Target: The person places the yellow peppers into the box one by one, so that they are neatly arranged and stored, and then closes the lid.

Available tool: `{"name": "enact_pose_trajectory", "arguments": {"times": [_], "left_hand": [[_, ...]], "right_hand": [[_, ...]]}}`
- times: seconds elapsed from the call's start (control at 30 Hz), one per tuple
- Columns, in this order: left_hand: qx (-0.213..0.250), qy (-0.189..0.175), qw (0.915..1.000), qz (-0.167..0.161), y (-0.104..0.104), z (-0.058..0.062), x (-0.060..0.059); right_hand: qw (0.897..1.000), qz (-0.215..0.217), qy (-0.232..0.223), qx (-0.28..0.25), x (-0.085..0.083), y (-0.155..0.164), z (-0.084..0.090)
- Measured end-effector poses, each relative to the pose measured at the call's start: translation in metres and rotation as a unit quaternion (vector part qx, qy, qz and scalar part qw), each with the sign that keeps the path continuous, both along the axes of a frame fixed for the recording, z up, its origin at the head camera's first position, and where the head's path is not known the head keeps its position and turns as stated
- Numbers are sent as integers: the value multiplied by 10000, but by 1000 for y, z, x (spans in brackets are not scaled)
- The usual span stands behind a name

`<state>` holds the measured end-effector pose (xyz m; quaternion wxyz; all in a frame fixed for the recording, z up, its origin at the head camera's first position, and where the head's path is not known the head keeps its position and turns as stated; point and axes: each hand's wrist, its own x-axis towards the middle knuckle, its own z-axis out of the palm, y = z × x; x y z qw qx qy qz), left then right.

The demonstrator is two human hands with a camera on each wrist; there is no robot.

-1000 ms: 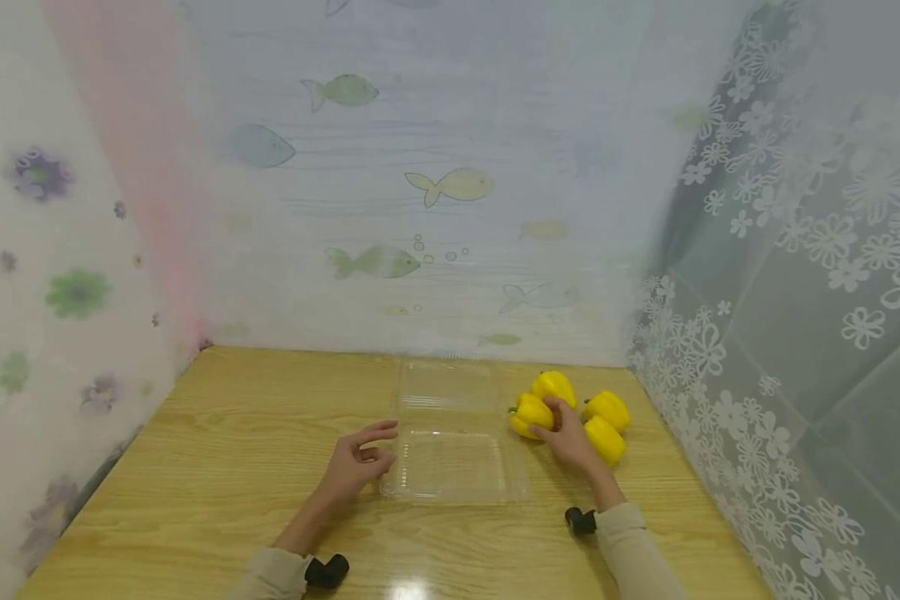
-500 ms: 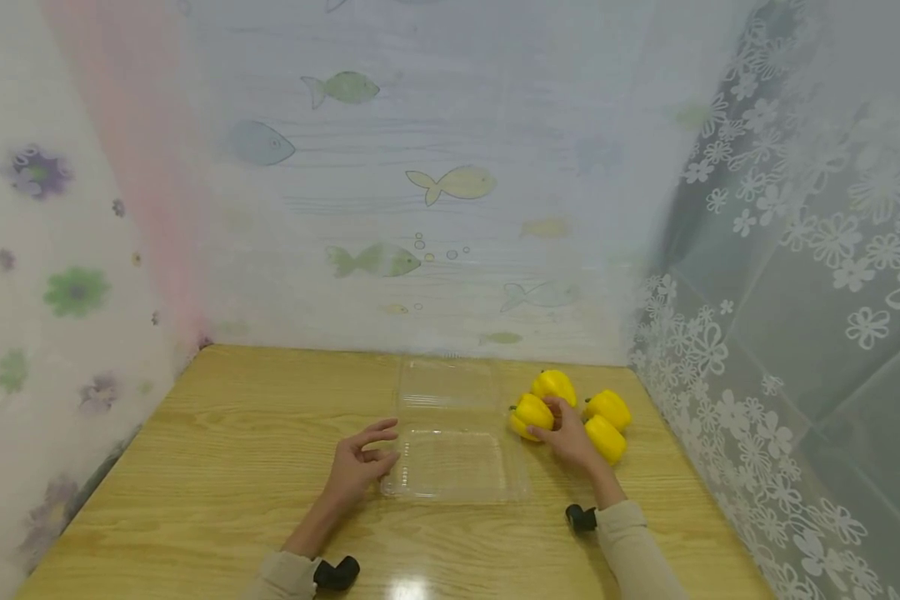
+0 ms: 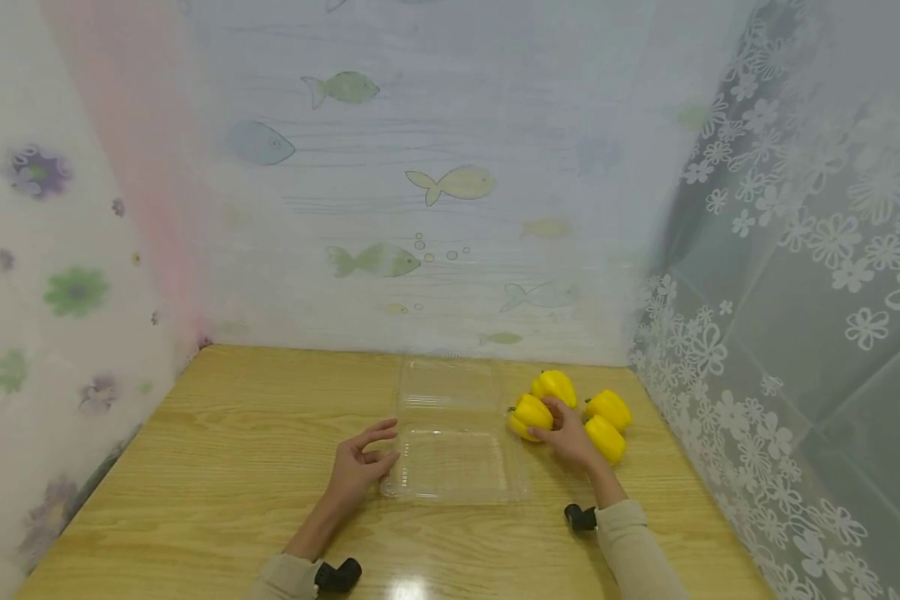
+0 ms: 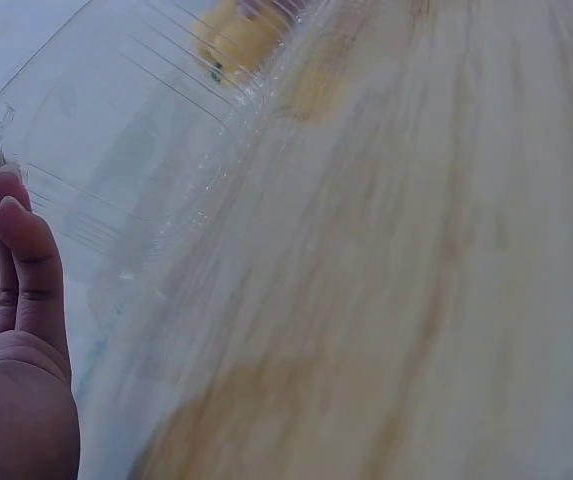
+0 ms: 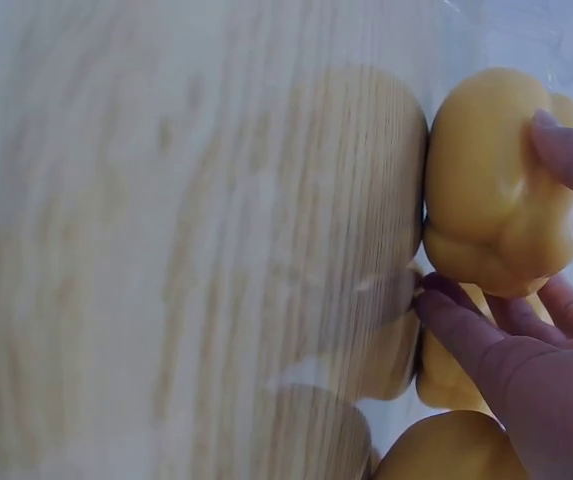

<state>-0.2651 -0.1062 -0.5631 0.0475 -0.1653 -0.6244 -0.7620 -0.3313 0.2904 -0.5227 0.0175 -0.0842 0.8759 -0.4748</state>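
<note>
On table, right hand (image 3: 570, 435) fingers clamped round pepper (image 3: 529, 414), partly hidden, left hand (image 3: 358, 465) fingers loose.

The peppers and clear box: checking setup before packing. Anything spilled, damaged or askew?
Nothing stands out. Four yellow peppers cluster intact right of the open clear box; right hand grips one.

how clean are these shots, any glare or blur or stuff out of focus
Head view: sharp overall, with a bright glare spot on the table at its near edge and curved fisheye edges. Left wrist view: wood grain smeared by blur; the clear container washes out against it. Right wrist view: table soft and streaky, only the yellow pepper and the right hand's fingers fairly crisp.
</note>
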Motion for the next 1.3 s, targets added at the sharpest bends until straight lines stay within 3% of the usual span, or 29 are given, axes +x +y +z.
{"name": "enact_pose_trajectory", "arguments": {"times": [0.3, 0.93, 1.3], "left_hand": [[-36, -132, 9999, 65, -4, 2, 3], [-187, -39, 9997, 118, -1, 1, 2], [-229, -9, 9997, 69, -2, 0, 3]], "right_hand": [[9994, -204, -289, -51, 3, -3, 5], [9990, -416, -146, -6, 8, -9, 7], [9969, -767, -187, -23, 7, -9, 6]]}}
